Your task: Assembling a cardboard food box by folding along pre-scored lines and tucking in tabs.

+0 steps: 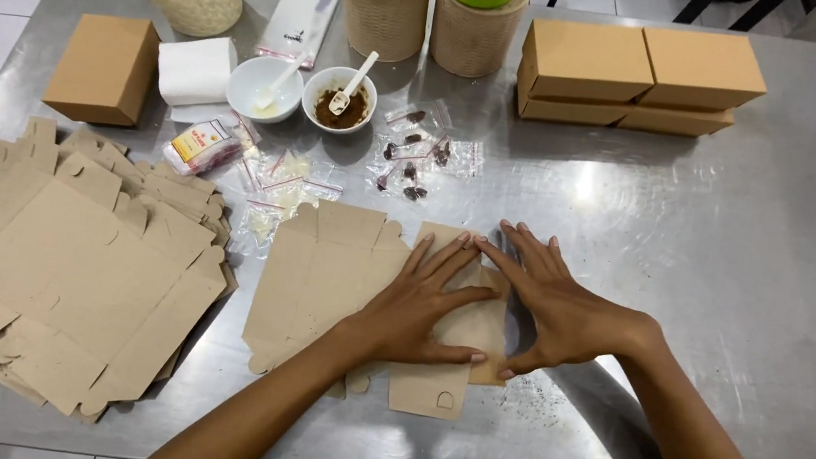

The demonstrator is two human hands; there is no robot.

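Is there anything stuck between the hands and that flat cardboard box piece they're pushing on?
No. The left hand and right hand lie flat right on the unfolded cardboard box, palms down, with nothing visible in between. The little bags and bowls sit farther back.

Bright overhead light glared off the steel tabletop [627, 195] toward two o'clock, shadows stayed soft, and focus was sharp throughout.

1. flat box blank [326, 272] at table [722, 237] front centre, left hand [416, 304] and right hand [559, 307] on its right part.
2. blank stack [70, 269] to its left.
3. two bowls [302, 92] behind, small bags [415, 151] right of them.
4. closed boxes [638, 77] back right.
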